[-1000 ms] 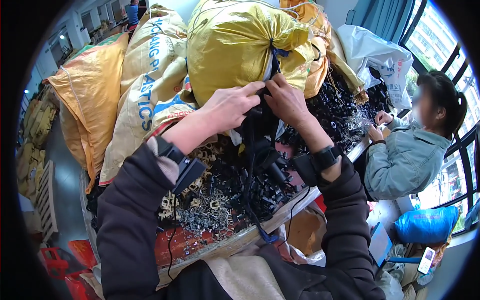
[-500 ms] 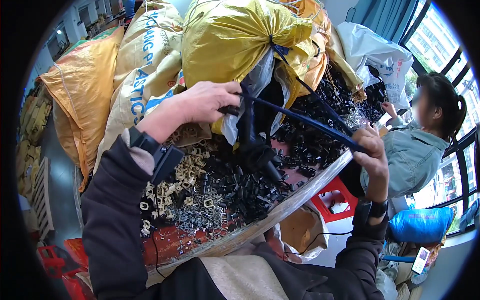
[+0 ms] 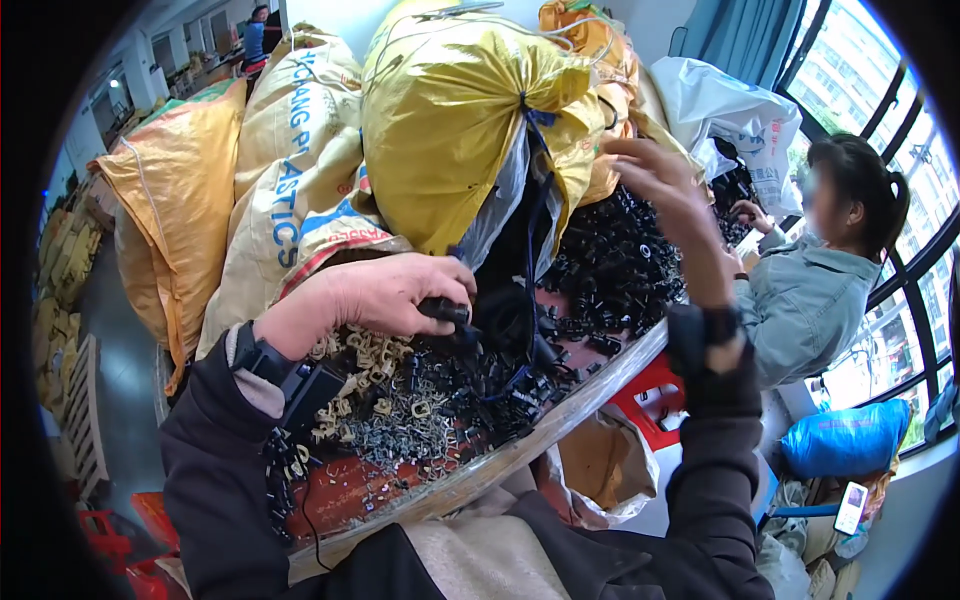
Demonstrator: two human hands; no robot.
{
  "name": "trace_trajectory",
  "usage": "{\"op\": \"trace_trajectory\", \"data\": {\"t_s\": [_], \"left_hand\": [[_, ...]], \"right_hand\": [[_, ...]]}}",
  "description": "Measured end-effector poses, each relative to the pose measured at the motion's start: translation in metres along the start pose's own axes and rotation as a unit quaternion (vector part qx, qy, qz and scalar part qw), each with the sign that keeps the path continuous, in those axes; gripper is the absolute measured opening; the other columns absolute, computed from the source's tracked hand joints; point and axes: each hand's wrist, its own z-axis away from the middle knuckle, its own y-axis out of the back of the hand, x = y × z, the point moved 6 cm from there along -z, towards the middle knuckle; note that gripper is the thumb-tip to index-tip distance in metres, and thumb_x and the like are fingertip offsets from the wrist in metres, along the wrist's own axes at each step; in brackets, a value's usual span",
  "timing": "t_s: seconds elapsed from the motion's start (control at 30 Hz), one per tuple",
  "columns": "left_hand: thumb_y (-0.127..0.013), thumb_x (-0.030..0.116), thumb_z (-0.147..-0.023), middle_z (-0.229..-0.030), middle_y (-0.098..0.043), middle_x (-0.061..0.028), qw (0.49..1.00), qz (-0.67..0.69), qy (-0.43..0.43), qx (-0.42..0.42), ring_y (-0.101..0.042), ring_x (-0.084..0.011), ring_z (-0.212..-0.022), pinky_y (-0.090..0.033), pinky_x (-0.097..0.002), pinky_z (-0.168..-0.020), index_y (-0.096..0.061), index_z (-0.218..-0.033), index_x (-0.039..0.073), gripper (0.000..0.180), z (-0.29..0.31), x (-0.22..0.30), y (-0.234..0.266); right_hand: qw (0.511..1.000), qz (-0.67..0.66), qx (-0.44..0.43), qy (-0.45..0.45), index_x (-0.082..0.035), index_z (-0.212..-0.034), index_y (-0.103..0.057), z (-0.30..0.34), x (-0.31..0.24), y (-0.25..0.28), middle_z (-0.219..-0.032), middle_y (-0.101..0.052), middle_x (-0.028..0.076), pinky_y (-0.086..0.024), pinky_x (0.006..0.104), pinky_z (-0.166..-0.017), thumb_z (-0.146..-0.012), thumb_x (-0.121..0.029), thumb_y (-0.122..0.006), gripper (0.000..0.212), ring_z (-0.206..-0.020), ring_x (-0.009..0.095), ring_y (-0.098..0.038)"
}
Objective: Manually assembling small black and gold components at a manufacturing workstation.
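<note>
My left hand (image 3: 380, 295) is closed on a small black plastic part (image 3: 445, 310) just above a heap of black plastic pieces (image 3: 500, 370) on a red-brown tabletop (image 3: 340, 490). My right hand (image 3: 655, 185) is raised beside a big yellow sack (image 3: 440, 120), its fingers loosely apart, and I see nothing in it. A black cord (image 3: 535, 200) hangs from the sack's tied neck down toward the heap. Pale metal clips (image 3: 395, 420) lie under my left wrist. More black parts (image 3: 610, 260) are piled below my right hand.
Stuffed sacks crowd the back: a beige woven one (image 3: 300, 170), an orange one (image 3: 175, 200) and a white one (image 3: 730, 110). A co-worker in a pale green jacket (image 3: 810, 300) sits at the right. A red stool (image 3: 660, 395) and a blue bag (image 3: 845, 440) are below the table edge.
My right hand pulled a black cord out to the right, then let it go and rose beside the yellow sack. My left hand dropped from the sack's neck to the heap.
</note>
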Motion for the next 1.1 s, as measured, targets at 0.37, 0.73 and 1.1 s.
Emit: {"op": "trace_trajectory", "data": {"t_s": [0.37, 0.73, 1.1], "left_hand": [[-0.061, 0.013, -0.076, -0.093, -0.055, -0.01, 0.971, -0.065, 0.169, 0.159, -0.053, -0.0268, -0.092, -0.042, -0.0336, -0.079, -0.056, -0.092, 0.004, 0.019, 0.024, -0.03, 0.034], [-0.062, 0.005, -0.072, -0.101, -0.054, -0.0095, 0.982, 0.003, 0.088, 0.164, -0.052, -0.024, -0.097, -0.041, -0.0316, -0.085, -0.055, -0.096, 0.005, 0.024, -0.012, -0.02, 0.016], [-0.064, 0.007, -0.07, -0.119, -0.044, -0.01, 0.946, -0.113, -0.025, 0.303, -0.047, -0.0274, -0.103, -0.043, -0.0331, -0.084, -0.056, -0.098, 0.011, 0.029, -0.009, -0.001, 0.02]], "right_hand": [[0.983, -0.16, -0.058, -0.07, 0.002, -0.097, -0.054, -0.013, 0.01, -0.075, -0.079, -0.053, 0.002, -0.039, 0.0216, -0.068, -0.084, -0.014, -0.053, 0.02, -0.073, 0.008, -0.049], [0.976, 0.113, -0.183, 0.028, 0.003, -0.101, -0.051, 0.098, -0.109, -0.057, -0.071, -0.051, 0.005, -0.04, 0.0246, -0.054, -0.082, -0.008, -0.051, 0.021, -0.059, 0.011, -0.049], [0.864, -0.03, -0.426, 0.265, 0.002, -0.082, -0.045, 0.121, -0.147, -0.128, -0.066, -0.046, 0.008, -0.042, 0.0353, -0.047, -0.082, -0.014, -0.054, 0.018, -0.055, 0.027, -0.05]]}}
